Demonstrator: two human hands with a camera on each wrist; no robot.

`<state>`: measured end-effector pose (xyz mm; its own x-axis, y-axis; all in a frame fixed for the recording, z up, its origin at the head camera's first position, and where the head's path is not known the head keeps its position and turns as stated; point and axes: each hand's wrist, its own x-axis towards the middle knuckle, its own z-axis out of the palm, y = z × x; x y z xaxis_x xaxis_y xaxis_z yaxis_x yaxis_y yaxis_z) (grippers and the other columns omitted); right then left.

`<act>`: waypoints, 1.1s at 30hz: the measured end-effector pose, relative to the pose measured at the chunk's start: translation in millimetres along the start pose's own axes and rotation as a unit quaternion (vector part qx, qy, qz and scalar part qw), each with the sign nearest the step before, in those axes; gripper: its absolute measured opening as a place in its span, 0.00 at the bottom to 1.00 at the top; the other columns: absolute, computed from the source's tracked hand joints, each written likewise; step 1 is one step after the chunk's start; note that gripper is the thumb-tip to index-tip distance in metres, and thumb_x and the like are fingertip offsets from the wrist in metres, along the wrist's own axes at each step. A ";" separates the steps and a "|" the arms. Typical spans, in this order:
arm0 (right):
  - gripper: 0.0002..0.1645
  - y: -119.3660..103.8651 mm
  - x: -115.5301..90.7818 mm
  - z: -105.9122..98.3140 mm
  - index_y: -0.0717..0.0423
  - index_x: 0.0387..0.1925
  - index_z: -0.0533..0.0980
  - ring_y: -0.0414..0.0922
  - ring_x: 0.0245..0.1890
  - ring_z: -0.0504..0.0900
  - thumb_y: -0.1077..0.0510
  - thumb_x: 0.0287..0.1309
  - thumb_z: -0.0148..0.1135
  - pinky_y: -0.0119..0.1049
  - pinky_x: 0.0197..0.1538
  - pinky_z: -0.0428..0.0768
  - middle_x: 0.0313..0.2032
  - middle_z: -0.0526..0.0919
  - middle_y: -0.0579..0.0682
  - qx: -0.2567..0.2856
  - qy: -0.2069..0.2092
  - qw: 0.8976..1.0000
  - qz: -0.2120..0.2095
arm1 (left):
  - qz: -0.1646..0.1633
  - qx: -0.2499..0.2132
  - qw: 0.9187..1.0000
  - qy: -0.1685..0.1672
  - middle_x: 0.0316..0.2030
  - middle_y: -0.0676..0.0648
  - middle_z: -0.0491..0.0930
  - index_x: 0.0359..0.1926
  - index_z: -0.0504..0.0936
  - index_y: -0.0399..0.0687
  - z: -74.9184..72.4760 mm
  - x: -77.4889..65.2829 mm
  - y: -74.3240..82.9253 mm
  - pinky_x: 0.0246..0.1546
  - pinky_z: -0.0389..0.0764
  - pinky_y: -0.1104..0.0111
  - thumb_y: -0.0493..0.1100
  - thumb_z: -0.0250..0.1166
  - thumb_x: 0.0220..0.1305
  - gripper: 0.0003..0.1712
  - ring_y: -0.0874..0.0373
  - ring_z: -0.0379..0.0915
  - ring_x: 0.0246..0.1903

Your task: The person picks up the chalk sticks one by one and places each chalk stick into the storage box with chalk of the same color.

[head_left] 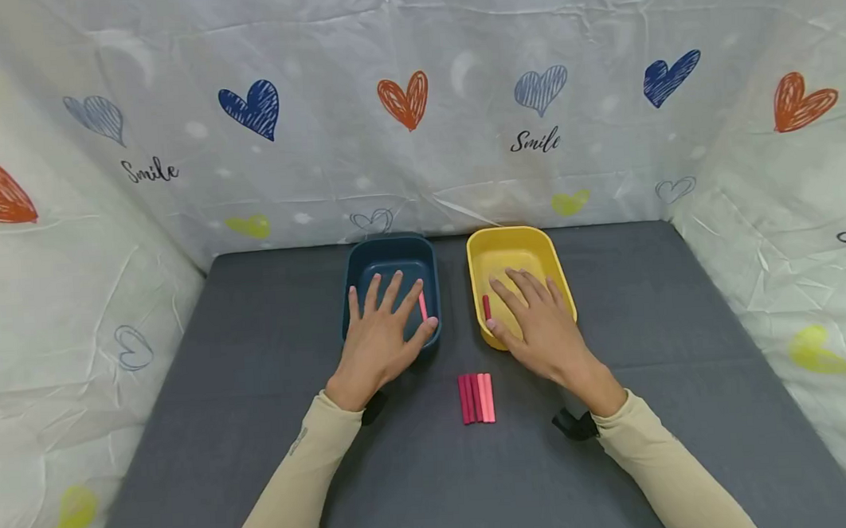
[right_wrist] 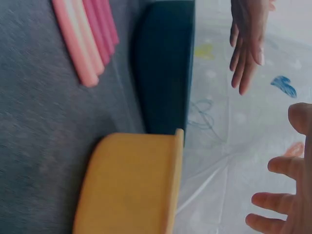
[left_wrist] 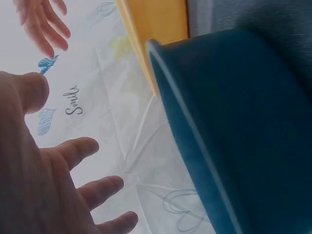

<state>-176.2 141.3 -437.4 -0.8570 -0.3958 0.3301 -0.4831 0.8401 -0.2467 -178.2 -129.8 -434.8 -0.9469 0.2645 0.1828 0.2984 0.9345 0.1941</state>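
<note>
My left hand [head_left: 377,338] hovers with spread fingers over the dark blue tub [head_left: 386,246]. A light pink stick [head_left: 423,305] shows inside that tub beside the thumb. Over the yellow tub [head_left: 511,239] is my right hand [head_left: 544,329], its fingers extended and holding nothing. A dark red stick [head_left: 486,307] stands out against the yellow tub's left inner side. Both wrist views show the hands raised above the tub rims. Nearer to me, between the forearms, several sticks [head_left: 476,398] lie side by side, dark magenta at left and light pink at right.
A dark grey cloth covers the table [head_left: 275,319]. White sheets printed with hearts and "Smile" hang behind [head_left: 461,174] and at both sides. The two tubs stand at the back edge, a narrow gap apart.
</note>
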 end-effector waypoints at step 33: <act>0.33 -25.1 -52.4 20.3 0.46 0.64 0.73 0.45 0.55 0.78 0.43 0.60 0.66 0.47 0.58 0.78 0.55 0.78 0.48 0.126 -0.055 0.990 -0.009 | 0.001 0.022 1.000 -0.003 0.64 0.41 0.72 0.68 0.71 0.54 18.5 -43.7 -29.5 0.70 0.46 0.34 0.64 0.49 0.71 0.32 0.41 0.62 0.66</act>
<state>-122.8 133.4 -466.9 -0.8552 -0.4595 0.2397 -0.5166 0.7185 -0.4658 -147.8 -164.5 -466.3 -0.9469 0.2683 0.1772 0.2955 0.9434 0.1508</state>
